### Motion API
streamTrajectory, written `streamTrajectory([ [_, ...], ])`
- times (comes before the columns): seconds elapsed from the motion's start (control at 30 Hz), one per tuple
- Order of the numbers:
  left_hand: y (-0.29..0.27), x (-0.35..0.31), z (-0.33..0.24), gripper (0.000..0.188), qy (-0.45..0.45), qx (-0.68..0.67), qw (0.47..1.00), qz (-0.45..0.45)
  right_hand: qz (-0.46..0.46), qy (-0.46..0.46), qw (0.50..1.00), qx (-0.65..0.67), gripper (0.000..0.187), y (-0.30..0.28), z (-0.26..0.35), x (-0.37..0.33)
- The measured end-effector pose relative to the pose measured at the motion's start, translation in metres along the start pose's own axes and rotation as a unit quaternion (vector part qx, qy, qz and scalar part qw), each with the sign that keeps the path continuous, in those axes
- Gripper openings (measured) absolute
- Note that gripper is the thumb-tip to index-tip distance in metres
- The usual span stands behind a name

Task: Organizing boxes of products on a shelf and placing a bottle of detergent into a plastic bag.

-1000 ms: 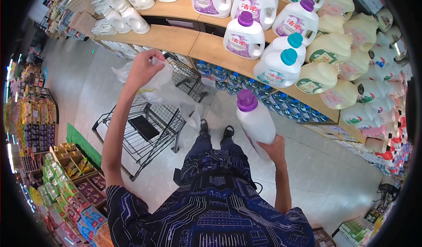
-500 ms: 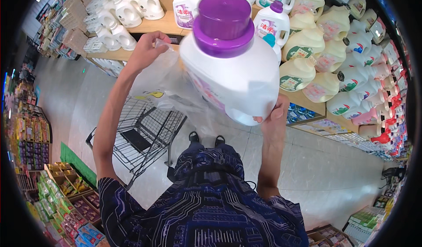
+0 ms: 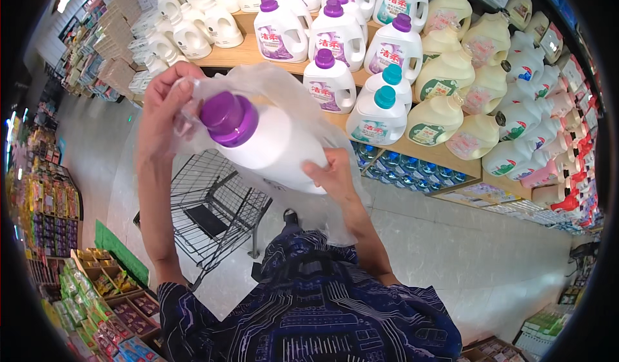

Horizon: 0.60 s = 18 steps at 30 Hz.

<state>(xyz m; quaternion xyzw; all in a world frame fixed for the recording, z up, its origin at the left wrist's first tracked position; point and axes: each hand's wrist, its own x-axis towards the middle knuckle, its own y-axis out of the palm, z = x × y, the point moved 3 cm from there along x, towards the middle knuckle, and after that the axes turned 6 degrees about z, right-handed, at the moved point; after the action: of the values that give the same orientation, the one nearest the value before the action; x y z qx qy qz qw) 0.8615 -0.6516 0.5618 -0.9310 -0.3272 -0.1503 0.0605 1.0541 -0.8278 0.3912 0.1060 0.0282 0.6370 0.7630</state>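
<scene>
A white detergent bottle (image 3: 284, 143) with a purple cap (image 3: 225, 118) is tilted in front of me, its cap toward my left hand. Around and behind it spreads a thin, see-through plastic bag (image 3: 264, 81). My left hand (image 3: 169, 97) pinches the gathered bag edge close beside the cap. My right hand (image 3: 334, 174) grips the bottle's lower part, thumb on its side; the other fingers are partly hidden. Bag film hangs down past my right wrist.
An empty wire shopping cart (image 3: 209, 201) stands below left. Ahead, a wooden shelf (image 3: 451, 149) carries white bottles with purple and teal caps (image 3: 377, 120) and cream bottles (image 3: 445, 68). Snack boxes (image 3: 106, 278) stand at lower left beside a green mat (image 3: 119, 252).
The bottle has moved left and down, farther from my view, and now lies within the bag's spread. My right hand has come left with it; my left hand has shifted left and slightly down.
</scene>
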Motion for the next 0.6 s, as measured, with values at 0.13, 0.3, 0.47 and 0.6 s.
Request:
streamTrajectory([
  [0.13, 0.005, -0.024, 0.017, 0.028, -0.027, 0.074, 0.996, -0.031, -0.015, 0.044, 0.995, -0.083, 0.039, 0.007, -0.037, 0.015],
  [0.3, -0.034, -0.066, 0.078, 0.029, -0.118, 0.134, 0.982, -0.063, -0.016, 0.162, 0.962, -0.218, 0.042, 0.002, -0.087, 0.015],
  [0.47, -0.109, -0.112, 0.201, 0.034, -0.187, 0.119, 0.959, -0.178, -0.005, 0.202, 0.950, -0.240, 0.043, -0.010, -0.121, 0.012],
  [0.6, -0.122, -0.146, 0.286, 0.034, -0.304, 0.022, 0.941, -0.146, -0.023, 0.179, 0.961, -0.210, 0.044, -0.006, -0.126, 0.016],
])
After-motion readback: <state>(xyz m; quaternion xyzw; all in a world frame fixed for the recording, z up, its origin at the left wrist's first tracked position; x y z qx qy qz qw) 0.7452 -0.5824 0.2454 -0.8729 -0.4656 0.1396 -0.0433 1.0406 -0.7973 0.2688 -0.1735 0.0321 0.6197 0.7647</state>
